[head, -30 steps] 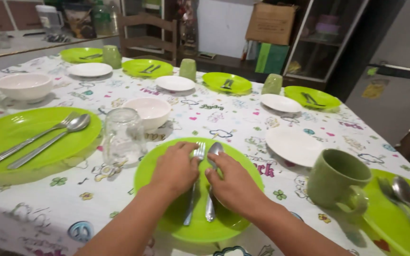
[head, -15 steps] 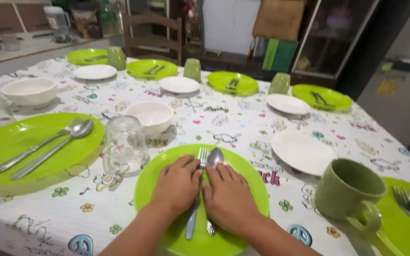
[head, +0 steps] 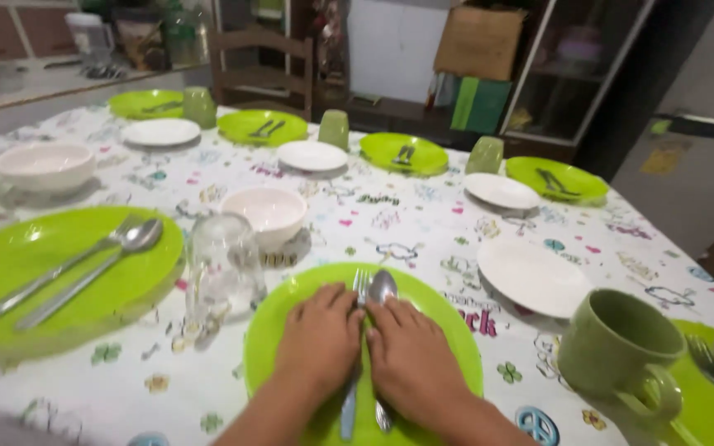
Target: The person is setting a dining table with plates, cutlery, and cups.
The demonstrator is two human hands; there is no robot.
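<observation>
On the near green plate (head: 291, 330), both hands lie flat, palms down and side by side. Left hand (head: 321, 343) covers the fork (head: 361, 287), right hand (head: 411, 357) covers the spoon (head: 383, 287), so neither grips anything, fingers just spread loosely on top. Only the fork tines and spoon bowl poke out at the far side. Just left sits an upturned glass (head: 223, 268), with a white bowl (head: 270, 211) beyond it and a green mug (head: 621, 351) to the right.
</observation>
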